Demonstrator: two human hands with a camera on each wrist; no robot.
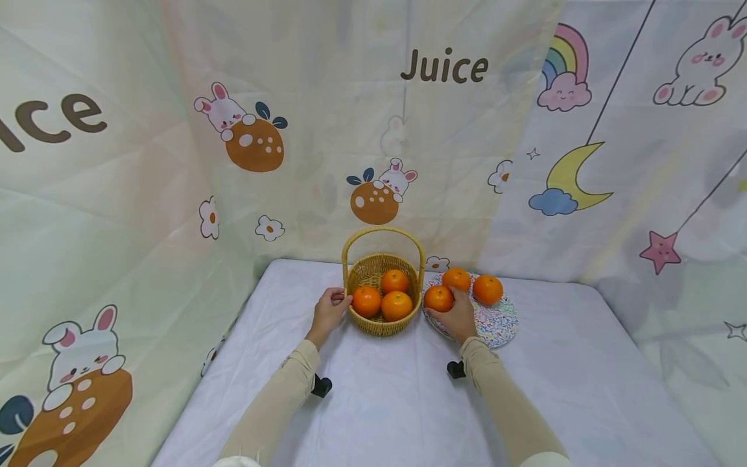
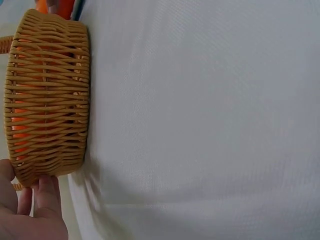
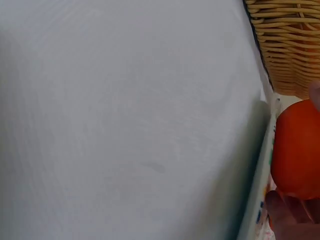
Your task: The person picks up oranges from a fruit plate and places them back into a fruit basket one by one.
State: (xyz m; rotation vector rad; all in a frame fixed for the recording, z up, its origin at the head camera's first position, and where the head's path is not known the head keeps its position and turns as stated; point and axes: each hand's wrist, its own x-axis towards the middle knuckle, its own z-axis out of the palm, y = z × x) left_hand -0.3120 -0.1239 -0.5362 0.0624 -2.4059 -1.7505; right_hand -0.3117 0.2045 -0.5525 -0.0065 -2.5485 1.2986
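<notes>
A wicker basket with a tall arched handle holds three oranges. At its left side, my left hand grips the rim; in the left wrist view, the thumb and fingers close around the basket's edge near the handle's foot. To the right, a speckled round plate carries more fruit. My right hand holds an orange at the plate's left edge, with thumb and fingers on opposite sides of it. Two other oranges, one behind and one to the right, lie on the plate.
A white cloth covers the table, and the basket and plate stand side by side towards its back edge. Behind them hangs a printed curtain with rabbits and fruit. Small black pieces show at both wrists.
</notes>
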